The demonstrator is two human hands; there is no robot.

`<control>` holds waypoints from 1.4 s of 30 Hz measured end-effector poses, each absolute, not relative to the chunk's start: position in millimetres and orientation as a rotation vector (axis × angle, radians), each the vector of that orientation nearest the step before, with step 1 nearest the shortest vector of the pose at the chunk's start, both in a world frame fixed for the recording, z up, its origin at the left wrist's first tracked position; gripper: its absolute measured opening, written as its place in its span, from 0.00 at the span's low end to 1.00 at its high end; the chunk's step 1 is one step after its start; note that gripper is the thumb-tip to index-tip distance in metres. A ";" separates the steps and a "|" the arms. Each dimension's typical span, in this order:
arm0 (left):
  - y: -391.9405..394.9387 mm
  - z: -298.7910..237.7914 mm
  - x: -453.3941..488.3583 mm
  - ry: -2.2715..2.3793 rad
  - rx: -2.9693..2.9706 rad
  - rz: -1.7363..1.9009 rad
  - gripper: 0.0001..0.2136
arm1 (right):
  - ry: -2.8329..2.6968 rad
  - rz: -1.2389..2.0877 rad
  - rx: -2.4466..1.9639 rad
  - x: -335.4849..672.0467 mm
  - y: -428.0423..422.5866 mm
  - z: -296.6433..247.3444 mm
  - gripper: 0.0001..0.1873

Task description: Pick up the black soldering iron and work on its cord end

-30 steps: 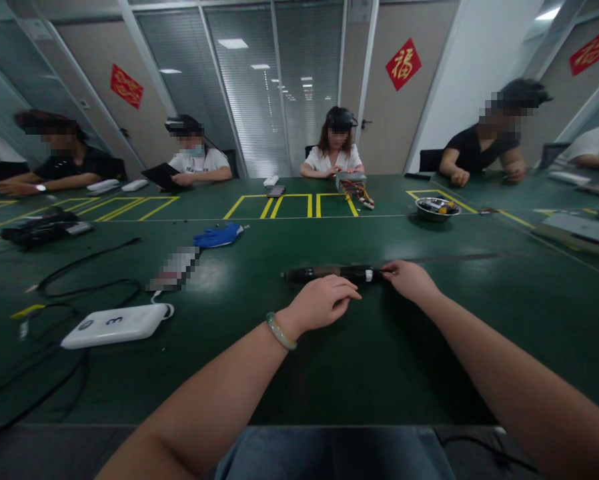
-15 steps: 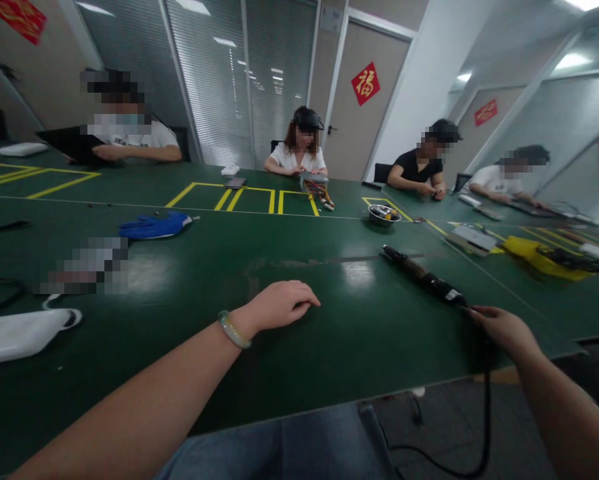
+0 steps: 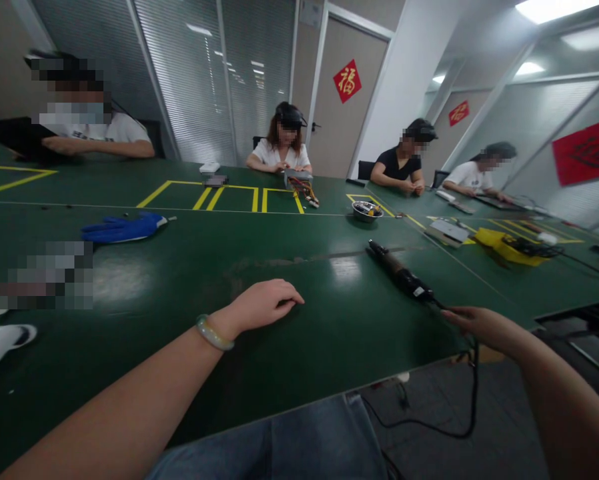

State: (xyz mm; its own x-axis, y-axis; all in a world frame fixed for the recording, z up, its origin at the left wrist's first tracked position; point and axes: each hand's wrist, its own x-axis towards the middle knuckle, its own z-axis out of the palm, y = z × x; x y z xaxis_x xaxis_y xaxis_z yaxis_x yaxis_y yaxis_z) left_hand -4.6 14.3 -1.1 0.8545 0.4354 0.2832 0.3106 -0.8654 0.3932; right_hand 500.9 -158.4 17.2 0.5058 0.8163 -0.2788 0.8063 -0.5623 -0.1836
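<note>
My left hand [image 3: 265,305] lies palm down on the green table [image 3: 279,363], holding nothing. Its fingers are loosely bent and its thumb stands a little apart. To the right, a black electric screwdriver [image 3: 402,275] lies on the table with its tip pointing away from me. At its near end, my right hand [image 3: 484,328] has its fingers closed on the black cord [image 3: 474,393], which hangs past the table edge. The fingers' undersides are hidden.
A blue glove [image 3: 124,229] and a white case [image 3: 2,347] lie left. Farther off are a metal bowl [image 3: 367,212] of small parts, a grey box with wires [image 3: 299,179], a flat grey box [image 3: 447,232] and a yellow tray [image 3: 509,248]. Several people sit across the table.
The view has turned slightly right, so the scene sits farther left in the picture. Both hands and the screwdriver keep nearly the same places on the table.
</note>
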 end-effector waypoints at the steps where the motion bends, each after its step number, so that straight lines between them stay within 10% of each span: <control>1: 14.3 -1.1 -4.7 0.557 2.694 0.522 0.12 | -1.464 0.411 -2.730 500.2 -152.9 17.9 0.42; 13: 15.0 -1.2 -5.3 0.561 2.691 0.521 0.11 | -1.067 -0.289 -2.673 417.2 -55.7 -17.6 0.39; 24: 18.6 -4.1 6.1 0.523 2.725 0.568 0.12 | -1.105 -0.006 -2.586 445.9 -8.9 -12.0 0.33; 42: 37.8 -14.1 -11.3 1.245 2.804 0.768 0.38 | -2.143 0.341 -1.330 178.1 42.4 9.3 0.20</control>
State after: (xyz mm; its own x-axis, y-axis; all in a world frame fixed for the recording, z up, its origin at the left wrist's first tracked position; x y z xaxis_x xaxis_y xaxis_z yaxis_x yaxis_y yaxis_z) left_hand -11.3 37.8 -14.1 0.5720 0.6931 0.4388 0.7032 -0.6897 0.1728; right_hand 178.1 42.4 9.3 -0.3288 0.8791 0.3451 0.7286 0.4686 -0.4995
